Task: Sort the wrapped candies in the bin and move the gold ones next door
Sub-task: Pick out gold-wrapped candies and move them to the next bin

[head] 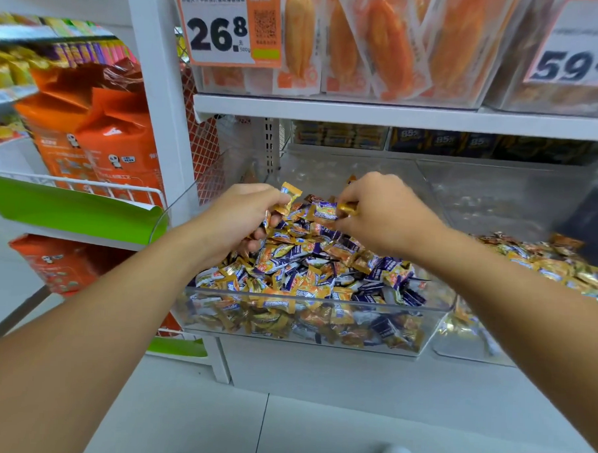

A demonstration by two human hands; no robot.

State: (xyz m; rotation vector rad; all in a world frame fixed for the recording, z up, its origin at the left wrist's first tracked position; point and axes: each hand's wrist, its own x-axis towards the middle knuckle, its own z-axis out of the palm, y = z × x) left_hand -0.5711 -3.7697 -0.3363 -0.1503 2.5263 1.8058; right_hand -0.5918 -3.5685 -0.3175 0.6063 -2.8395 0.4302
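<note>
The left hand point(238, 220) grips several gold candies point(289, 195), fingertips buried; the right hand point(385, 213) pinches a gold-wrapped candy point(347, 208) above the clear bin point(303, 324); neighbouring bin point(470, 350) cropped rightward.

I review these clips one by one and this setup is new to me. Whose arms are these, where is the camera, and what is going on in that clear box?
There is no machine here: these are a person's two bare arms, filmed by one wide-angle camera worn on the head, looking forward and down. The person stands at a shop shelf. In front lies a clear plastic bin heaped with mixed gold and purple wrapped candies. The neighbouring bin on the right holds mostly gold ones. The left hand grips a bunch of candies, one gold wrapper sticking up. The right hand pinches a gold candy in its fingers. Above hang price tags and orange packets.
</note>
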